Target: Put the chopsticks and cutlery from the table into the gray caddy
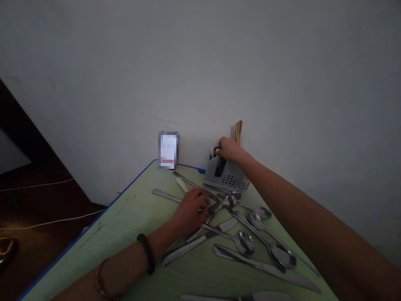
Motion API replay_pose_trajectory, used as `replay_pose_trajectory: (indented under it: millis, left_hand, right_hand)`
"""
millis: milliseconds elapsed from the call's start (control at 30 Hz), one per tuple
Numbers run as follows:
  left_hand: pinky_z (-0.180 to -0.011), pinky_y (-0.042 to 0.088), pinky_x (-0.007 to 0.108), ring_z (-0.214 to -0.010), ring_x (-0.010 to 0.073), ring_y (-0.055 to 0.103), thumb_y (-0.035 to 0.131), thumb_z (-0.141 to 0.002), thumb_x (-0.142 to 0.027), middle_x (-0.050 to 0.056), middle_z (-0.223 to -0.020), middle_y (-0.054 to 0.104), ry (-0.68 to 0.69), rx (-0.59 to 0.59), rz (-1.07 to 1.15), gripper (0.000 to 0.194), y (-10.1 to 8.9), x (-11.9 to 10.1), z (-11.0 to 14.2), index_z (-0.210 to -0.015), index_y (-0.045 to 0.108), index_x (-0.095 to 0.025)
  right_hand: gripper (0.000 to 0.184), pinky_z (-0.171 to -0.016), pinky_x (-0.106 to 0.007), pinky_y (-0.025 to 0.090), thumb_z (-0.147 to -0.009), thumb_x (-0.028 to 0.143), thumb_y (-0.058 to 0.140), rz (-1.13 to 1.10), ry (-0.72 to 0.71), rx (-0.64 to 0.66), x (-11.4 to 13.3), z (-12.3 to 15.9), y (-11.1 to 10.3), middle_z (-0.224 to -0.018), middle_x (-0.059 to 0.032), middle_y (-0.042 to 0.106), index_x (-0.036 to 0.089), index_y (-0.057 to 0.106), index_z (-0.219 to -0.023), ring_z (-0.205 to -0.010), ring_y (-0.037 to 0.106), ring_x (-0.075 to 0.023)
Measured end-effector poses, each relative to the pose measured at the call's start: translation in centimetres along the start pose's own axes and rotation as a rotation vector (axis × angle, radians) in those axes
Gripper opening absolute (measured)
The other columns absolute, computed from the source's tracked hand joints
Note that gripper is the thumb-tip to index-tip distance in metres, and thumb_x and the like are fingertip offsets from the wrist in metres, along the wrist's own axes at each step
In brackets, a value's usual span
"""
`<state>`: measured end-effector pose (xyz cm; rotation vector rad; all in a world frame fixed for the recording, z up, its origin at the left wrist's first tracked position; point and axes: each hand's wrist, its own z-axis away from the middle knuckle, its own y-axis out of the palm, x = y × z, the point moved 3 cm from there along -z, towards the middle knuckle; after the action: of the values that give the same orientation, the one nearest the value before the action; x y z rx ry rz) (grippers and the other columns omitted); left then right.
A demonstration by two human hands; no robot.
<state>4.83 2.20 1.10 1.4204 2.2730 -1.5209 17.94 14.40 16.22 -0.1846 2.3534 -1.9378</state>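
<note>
My right hand (pixel 231 149) is at the top of a grey utensil holder (pixel 213 175) against the wall. Its fingers are closed by the upper end of a black utensil (pixel 221 166) in the holder; what they grip is largely hidden. My left hand (pixel 192 211) lies over the pile of cutlery, fingers curled down, and anything in them is hidden. Under and beside it are a table knife (pixel 166 195), a white handle (pixel 181 184) and a spoon (pixel 244 243). More spoons (pixel 283 256) and a knife (pixel 269 268) lie to the right.
Chopsticks (pixel 239 130) stand at the back of the holder. A lit phone (pixel 168 150) leans on the wall (pixel 200 75) at the back left. The pale green table (pixel 125 225) has a blue edge. Another utensil (pixel 269 296) lies at the front, cut off by the frame.
</note>
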Motion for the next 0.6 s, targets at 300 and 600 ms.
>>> replay_pose_trajectory:
  millis: [300,600]
  left_hand:
    - [-0.087,0.044,0.039,-0.095,0.0221,0.051,0.052,-0.080,-0.011,0.007,-0.097,0.058,-0.001,-0.001,0.014,0.013,-0.1,-0.2,0.0,-0.087,0.059,-0.018]
    - [-0.088,0.044,0.039,-0.096,0.0225,0.053,0.052,-0.081,-0.012,0.007,-0.097,0.059,0.010,0.014,-0.013,0.012,0.0,0.0,0.0,-0.087,0.059,-0.018]
  right_hand:
    - [0.038,-0.085,-0.032,0.046,-0.082,0.024,0.063,-0.007,0.006,-0.026,0.0,0.3,0.1,-0.112,-0.0224,0.064,0.006,0.055,-0.115,-0.106,0.061,-0.0281]
    - [0.038,-0.089,-0.034,0.042,-0.090,0.022,0.048,-0.091,-0.148,-0.172,0.4,5.2,-1.1,-0.114,-0.0184,0.064,0.009,0.046,-0.125,-0.105,0.058,-0.0259]
